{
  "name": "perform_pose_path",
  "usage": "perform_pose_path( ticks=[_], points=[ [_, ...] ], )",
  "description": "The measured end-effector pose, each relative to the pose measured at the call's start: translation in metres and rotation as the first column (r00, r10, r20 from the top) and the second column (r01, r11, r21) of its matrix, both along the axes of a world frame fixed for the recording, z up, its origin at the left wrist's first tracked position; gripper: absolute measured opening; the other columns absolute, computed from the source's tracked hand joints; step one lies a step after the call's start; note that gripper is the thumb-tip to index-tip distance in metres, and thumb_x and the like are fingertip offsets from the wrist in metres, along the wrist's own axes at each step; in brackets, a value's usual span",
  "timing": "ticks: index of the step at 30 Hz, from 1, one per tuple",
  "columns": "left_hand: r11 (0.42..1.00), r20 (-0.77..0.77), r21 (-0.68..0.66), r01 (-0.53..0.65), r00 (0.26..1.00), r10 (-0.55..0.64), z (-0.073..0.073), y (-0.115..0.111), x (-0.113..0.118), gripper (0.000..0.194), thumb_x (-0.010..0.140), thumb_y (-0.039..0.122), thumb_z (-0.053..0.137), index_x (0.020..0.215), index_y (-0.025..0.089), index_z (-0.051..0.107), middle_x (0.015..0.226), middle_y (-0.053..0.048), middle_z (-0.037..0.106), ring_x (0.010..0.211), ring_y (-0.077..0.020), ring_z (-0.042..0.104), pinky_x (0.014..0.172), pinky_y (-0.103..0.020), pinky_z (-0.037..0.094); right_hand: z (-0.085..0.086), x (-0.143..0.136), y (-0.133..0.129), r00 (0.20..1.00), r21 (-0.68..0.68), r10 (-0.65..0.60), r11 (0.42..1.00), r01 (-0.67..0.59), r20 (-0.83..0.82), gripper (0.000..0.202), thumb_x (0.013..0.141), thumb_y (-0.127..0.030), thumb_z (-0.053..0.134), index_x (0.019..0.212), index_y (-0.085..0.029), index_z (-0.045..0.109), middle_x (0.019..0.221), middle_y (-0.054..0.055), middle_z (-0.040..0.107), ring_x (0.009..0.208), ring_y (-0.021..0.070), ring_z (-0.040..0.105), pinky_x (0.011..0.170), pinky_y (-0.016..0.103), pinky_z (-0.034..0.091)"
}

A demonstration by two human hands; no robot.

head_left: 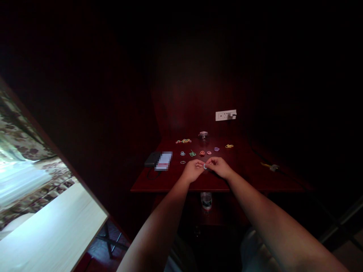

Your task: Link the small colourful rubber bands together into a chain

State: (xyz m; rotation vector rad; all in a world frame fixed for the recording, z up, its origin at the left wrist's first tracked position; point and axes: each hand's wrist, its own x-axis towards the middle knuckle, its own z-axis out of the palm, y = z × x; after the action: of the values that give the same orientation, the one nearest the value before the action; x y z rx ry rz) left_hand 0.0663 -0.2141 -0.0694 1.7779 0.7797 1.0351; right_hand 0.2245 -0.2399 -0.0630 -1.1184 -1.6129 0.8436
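My left hand and my right hand meet over the front of the dark red table. Both pinch a small pale blue ring, seemingly a hair tie, between their fingertips. Beyond them runs a row of small coloured hair ties: light blue, green, orange-red, pink, purple and yellow. One pale loop lies by itself left of my hands. A mixed heap of hair ties rests farther back.
A clear lidded jar stands near the back wall, below a socket with a plug. A phone-like, blurred-out object and a black case lie left. A cable lies right. Beneath the tabletop is a bottle.
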Motion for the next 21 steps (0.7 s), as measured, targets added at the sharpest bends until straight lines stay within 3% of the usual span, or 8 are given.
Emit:
perform_pose_path(
  ticks=[5, 16, 21],
  points=[
    [1.000, -0.003, 0.008, 0.020, 1.000, -0.020, 0.001, -0.001, 0.000, 0.018, 0.068, 0.016, 0.061, 0.083, 0.008, 0.059, 0.074, -0.008, 0.064, 0.062, -0.0098, 0.059, 0.059, -0.021, 0.046, -0.001, 0.001, 0.001, 1.000, 0.014, -0.004, 1.000, 0.004, 0.010, 0.029, 0.064, -0.042, 0.062, 0.067, -0.013, 0.056, 0.051, -0.002, 0.051, 0.047, 0.0081, 0.042, 0.045, 0.020, 0.031],
    [0.994, -0.104, 0.073, -0.086, 0.990, 0.093, -0.001, 0.002, 0.001, 0.008, 0.072, 0.017, 0.054, 0.077, 0.011, 0.057, 0.068, -0.004, 0.062, 0.059, -0.0089, 0.056, 0.057, -0.020, 0.043, -0.007, 0.001, 0.006, 0.996, 0.059, -0.064, 0.996, 0.060, 0.056, 0.022, 0.071, -0.037, 0.053, 0.066, -0.016, 0.049, 0.050, -0.003, 0.049, 0.045, 0.0085, 0.042, 0.044, 0.020, 0.030],
    [0.990, -0.128, 0.088, -0.107, 0.985, 0.118, -0.001, 0.002, 0.001, 0.009, 0.073, 0.019, 0.053, 0.078, 0.012, 0.056, 0.066, -0.003, 0.061, 0.059, -0.0089, 0.055, 0.056, -0.019, 0.042, -0.009, 0.001, 0.009, 0.999, 0.045, -0.028, 0.999, 0.027, 0.017, 0.021, 0.073, -0.036, 0.051, 0.069, -0.016, 0.048, 0.054, -0.002, 0.052, 0.046, 0.0085, 0.045, 0.045, 0.020, 0.033]
  ],
)
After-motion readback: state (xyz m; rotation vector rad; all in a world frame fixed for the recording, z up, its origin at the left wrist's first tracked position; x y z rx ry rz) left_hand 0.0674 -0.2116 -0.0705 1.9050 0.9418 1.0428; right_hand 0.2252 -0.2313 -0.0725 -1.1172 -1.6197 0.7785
